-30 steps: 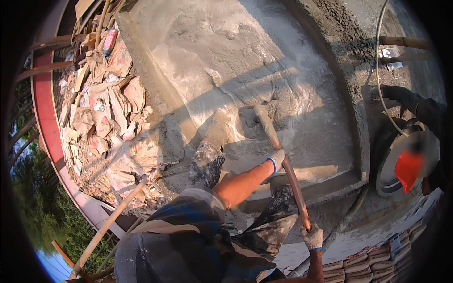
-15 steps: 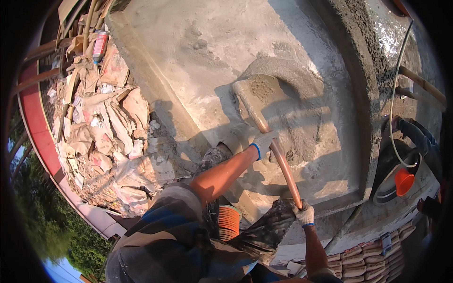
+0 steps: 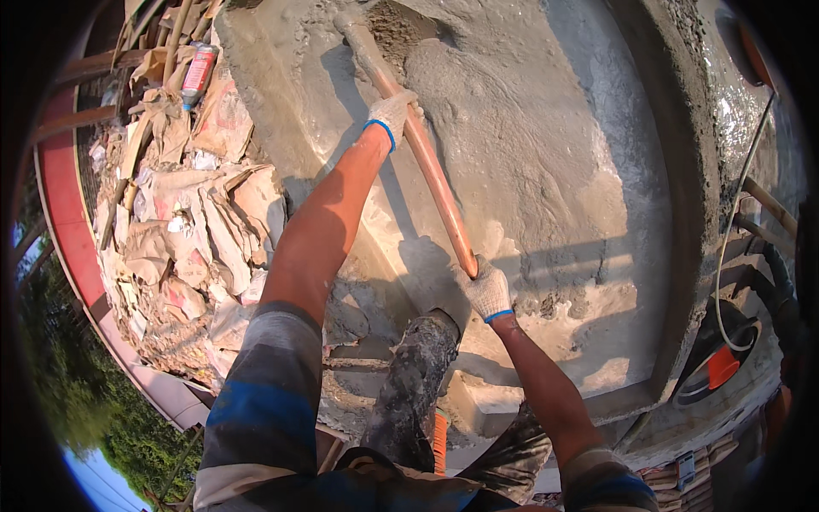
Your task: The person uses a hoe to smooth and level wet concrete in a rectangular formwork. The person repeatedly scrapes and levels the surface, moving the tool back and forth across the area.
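Observation:
My left hand (image 3: 394, 115), in a pale knit glove with a blue cuff, is closed around the upper-middle part of a wooden handle. It belongs to a long-handled hoe (image 3: 435, 175) coated in grey near its far end. My right hand (image 3: 488, 290), gloved alike, grips the handle's near end. The hoe's head sits at the top of the picture against wet grey mortar (image 3: 520, 128), with its blade partly hidden. That mortar lies in a wide, shallow trough. My left leg, in stained trousers, stands at the trough's near side.
A raised concrete rim (image 3: 682, 196) bounds the trough on the right. Torn paper sacks (image 3: 205, 230) and a red bottle (image 3: 199, 75) lie left. Beyond the rim are a hose (image 3: 723, 256), a black tub with an orange scoop (image 3: 723, 367) and another person's dark sleeve. Stacked bags (image 3: 695, 474) stand lower right.
Both hands have moved up and to the left with the hoe. Its head has shifted from mid-trough to the top edge of the picture, and the mortar there looks spread out.

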`<state>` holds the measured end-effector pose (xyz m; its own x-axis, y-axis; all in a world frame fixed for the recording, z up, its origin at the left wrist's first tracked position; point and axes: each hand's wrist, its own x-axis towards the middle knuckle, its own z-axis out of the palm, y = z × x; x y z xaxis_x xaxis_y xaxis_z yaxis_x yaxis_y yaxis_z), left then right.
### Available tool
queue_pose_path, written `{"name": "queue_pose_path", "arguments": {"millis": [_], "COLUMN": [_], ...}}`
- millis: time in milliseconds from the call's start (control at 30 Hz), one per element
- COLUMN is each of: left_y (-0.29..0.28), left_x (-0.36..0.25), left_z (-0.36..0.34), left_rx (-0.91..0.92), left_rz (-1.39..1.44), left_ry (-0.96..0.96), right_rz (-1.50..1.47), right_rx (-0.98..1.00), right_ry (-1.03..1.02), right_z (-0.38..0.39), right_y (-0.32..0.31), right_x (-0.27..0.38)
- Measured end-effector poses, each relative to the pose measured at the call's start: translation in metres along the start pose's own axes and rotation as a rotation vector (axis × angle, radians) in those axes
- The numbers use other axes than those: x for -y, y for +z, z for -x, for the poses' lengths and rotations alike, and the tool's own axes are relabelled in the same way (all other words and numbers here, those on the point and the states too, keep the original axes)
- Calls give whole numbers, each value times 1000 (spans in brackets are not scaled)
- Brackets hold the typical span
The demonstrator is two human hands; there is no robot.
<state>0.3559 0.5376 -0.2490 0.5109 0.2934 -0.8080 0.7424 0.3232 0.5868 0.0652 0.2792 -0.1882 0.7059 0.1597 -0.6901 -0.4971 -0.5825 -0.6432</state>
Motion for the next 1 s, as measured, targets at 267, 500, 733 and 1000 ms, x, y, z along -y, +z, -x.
{"name": "queue_pose_path", "arguments": {"millis": [267, 500, 733, 1000], "left_y": [-31, -64, 3, 130], "left_x": [-96, -2, 175, 345], "left_z": [-50, -17, 92, 252], "left_rx": [-277, -203, -98, -60], "left_rz": [-698, -1449, -1582, -1289], "left_ry": [342, 216, 233, 237], "right_rz": [-285, -330, -310, -391], "right_rx": [184, 182, 201, 220], "right_ry": [-117, -142, -33, 125], "right_z": [-145, -100, 28, 245], "right_y": [17, 19, -6, -159], "right_x": [189, 144, -20, -171]}}
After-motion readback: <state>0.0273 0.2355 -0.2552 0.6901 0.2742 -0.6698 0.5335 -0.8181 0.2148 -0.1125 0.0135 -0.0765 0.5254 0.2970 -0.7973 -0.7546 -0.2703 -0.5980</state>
